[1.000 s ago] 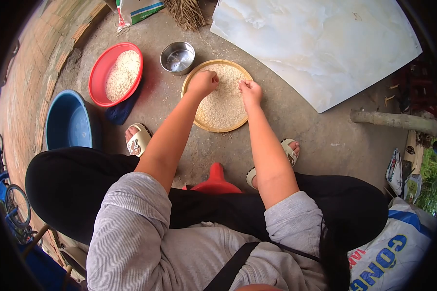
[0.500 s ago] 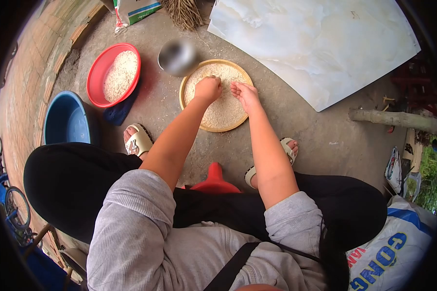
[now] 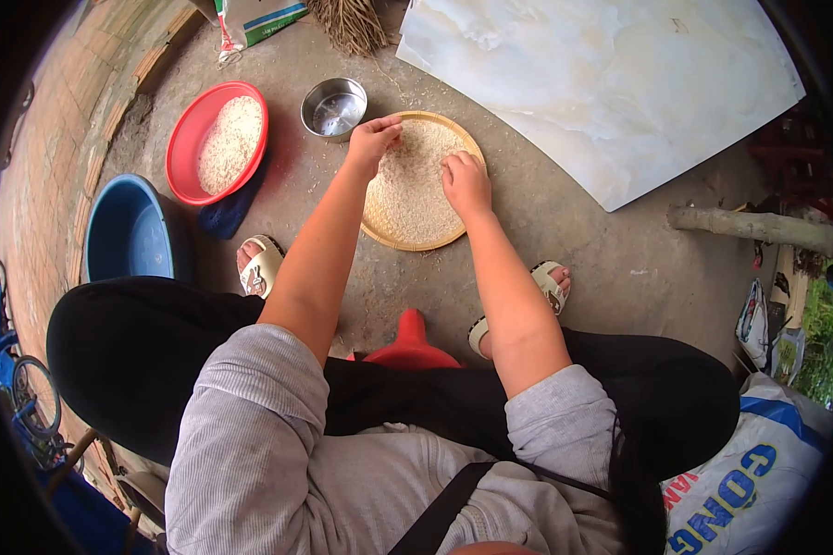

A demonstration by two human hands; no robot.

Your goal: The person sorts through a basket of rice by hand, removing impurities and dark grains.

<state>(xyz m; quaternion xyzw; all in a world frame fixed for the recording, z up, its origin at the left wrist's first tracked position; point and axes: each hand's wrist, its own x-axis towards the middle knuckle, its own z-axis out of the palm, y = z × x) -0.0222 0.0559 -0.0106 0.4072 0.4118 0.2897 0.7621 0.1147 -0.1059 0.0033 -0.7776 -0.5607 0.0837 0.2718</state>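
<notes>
A round woven tray [image 3: 409,246] with pale grains spread over it lies on the ground in front of me. My left hand [image 3: 375,145] is over the tray's upper left edge, close to a metal bowl [image 3: 334,108]; its fingers are pinched together, and what they hold is too small to name. Over the right part of the tray, my right hand [image 3: 466,183] has its fingers curled down near the grains, and anything between them is hidden. The metal bowl stands just beyond the tray's upper left side.
A red basin [image 3: 181,148] of pale grains and a blue basin [image 3: 130,231] stand at left. A large marbled sheet [image 3: 602,83] lies at upper right, above a wooden pole [image 3: 754,228]. A red stool [image 3: 411,347] shows between my legs; a printed sack [image 3: 740,472] is at lower right.
My left hand has moved up and left toward the metal bowl. My right hand has turned palm down, its fingers now curled over the grains. The bowl, blurred before, now shows sharply.
</notes>
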